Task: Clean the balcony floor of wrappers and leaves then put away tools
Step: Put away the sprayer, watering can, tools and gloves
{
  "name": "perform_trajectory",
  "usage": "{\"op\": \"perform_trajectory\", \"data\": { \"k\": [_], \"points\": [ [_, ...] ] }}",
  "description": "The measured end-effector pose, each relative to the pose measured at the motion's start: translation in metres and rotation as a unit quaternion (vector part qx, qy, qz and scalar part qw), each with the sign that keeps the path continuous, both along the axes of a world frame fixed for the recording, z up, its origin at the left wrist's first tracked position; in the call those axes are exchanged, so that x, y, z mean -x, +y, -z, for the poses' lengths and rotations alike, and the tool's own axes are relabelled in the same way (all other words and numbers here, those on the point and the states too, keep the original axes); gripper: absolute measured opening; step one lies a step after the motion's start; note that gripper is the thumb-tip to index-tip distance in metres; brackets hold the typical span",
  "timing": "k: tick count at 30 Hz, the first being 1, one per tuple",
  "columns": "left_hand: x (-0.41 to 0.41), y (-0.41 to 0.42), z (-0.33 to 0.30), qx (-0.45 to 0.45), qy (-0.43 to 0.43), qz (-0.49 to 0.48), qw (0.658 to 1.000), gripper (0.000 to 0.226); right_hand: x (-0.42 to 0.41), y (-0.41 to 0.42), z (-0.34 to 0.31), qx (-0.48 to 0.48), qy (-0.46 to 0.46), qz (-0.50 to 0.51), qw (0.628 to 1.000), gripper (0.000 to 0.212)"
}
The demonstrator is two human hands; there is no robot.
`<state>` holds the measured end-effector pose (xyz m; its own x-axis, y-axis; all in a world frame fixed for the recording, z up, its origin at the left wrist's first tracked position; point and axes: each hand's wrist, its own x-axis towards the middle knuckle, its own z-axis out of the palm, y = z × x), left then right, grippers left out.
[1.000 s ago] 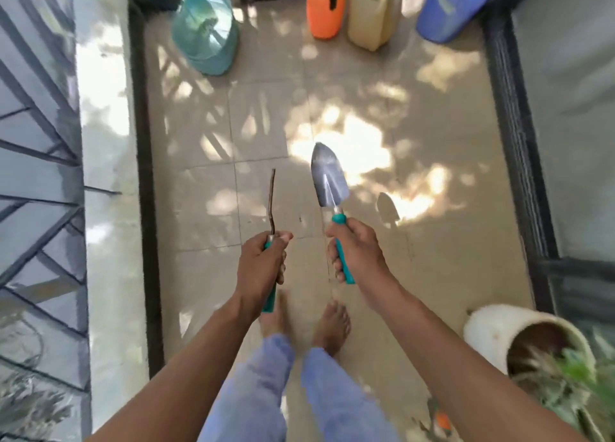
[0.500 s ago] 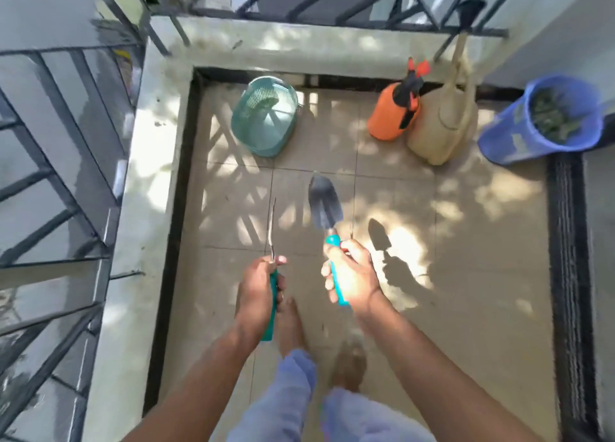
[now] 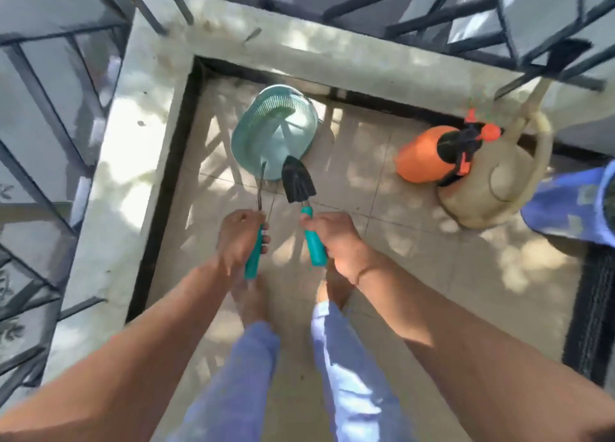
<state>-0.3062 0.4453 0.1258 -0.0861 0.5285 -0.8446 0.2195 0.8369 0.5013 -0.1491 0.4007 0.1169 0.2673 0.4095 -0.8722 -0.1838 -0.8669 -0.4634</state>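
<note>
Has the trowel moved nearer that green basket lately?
Yes. The trowel has travelled toward the green basket; its blade tip now overlaps the basket's near rim.

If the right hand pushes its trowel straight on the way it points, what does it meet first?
Probably the green basket: the trowel in the right hand points at its near rim, though depth is unclear.

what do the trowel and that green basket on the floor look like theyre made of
Trowel: the blade looks like dark matte metal, thin and pressed with ribs; the teal handle, gripped by the right hand, seems smooth plastic or rubber. Green basket: likely moulded plastic, going by its even pale green colour and fine perforated mesh walls.
</note>
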Motion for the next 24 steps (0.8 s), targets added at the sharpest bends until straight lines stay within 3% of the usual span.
{"op": "perform_trajectory", "data": {
  "k": [5,9,12,17,20,24],
  "points": [
    [-0.007,0.068,0.064,0.015,0.028,0.016,0.999,0.009,-0.006,0.072,0.047,0.036,0.001,-0.065,0.997,0.027],
    [-0.008,0.121,0.134,-0.033,0.108,0.127,0.986,0.018,-0.003,0.126,0.092,0.053,-0.005,-0.051,0.997,0.028],
    [-0.022,0.148,0.142,-0.073,0.144,0.203,0.966,0.031,0.0,0.155,0.122,0.072,-0.003,-0.049,0.996,0.033],
    [-0.034,0.18,0.189,-0.112,0.184,0.288,0.933,0.038,0.007,0.185,0.164,0.045,-0.076,-0.098,0.991,0.041],
    [-0.04,0.193,0.206,-0.112,0.19,0.302,0.927,0.044,0.01,0.195,0.177,0.028,-0.125,-0.151,0.98,0.028],
    [-0.048,0.205,0.216,-0.113,0.182,0.289,0.933,0.046,0.011,0.207,0.187,0.014,-0.218,-0.219,0.951,0.028]
  ]
}}
